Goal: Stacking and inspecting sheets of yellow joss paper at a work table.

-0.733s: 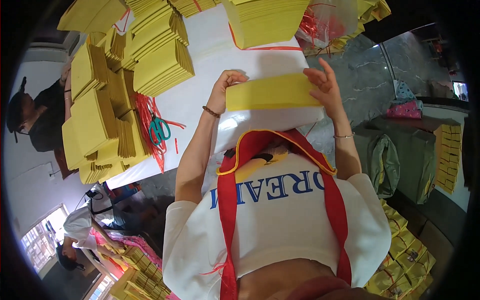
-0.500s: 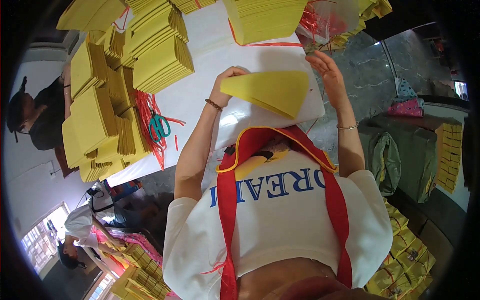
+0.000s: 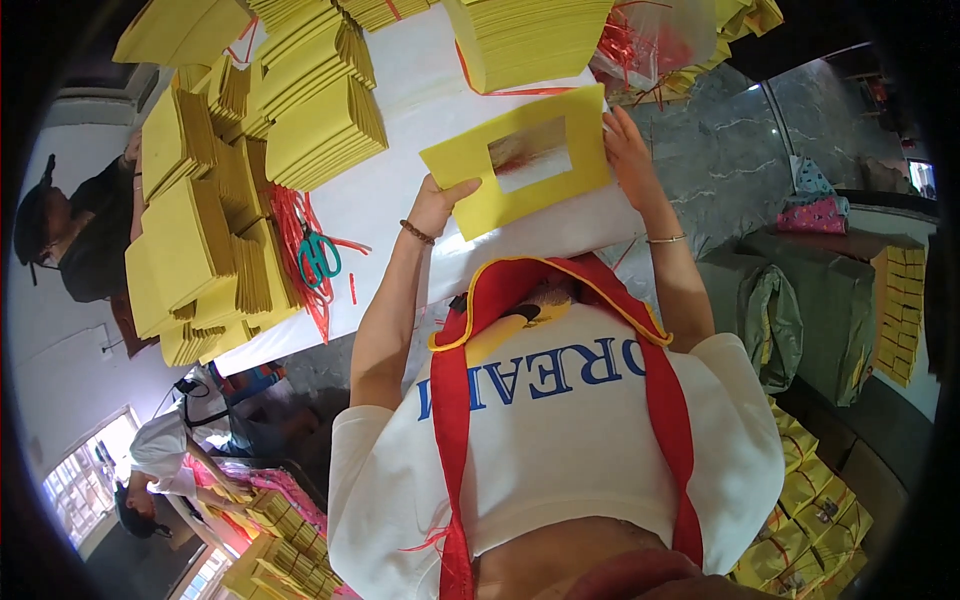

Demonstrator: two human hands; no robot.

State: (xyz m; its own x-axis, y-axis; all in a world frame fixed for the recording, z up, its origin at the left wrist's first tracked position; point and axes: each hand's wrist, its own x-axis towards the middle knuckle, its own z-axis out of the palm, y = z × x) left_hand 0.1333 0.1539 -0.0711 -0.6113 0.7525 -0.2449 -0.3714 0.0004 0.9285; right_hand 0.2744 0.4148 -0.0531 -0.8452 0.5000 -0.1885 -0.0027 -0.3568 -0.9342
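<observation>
My left hand [image 3: 437, 207] pinches the left edge of a flat piece of yellow paper [image 3: 540, 205], the thumb lying on its face. A rectangular window in the paper's middle is whitish with a reddish-brown patch; whether it is a clear film or a print I cannot tell. My right hand [image 3: 632, 165] is at the paper's right edge, fingers stretched out along it; a firm grip does not show. The paper is held tilted over the white table [image 3: 400, 110]. A thick stack of yellow paper [image 3: 535, 40] stands just beyond it.
Several folded yellow paper stacks [image 3: 325, 130] fill the table's left side. Teal-handled scissors [image 3: 319, 260] lie on red plastic strips [image 3: 290, 215]. A clear bag [image 3: 660, 35] with red strips is at the far right. Two other people [image 3: 95, 235] are at the left.
The yellow paper has turned from edge-on to face up, showing its window. My right hand has come left and down to its right edge. My left thumb now lies on its face.
</observation>
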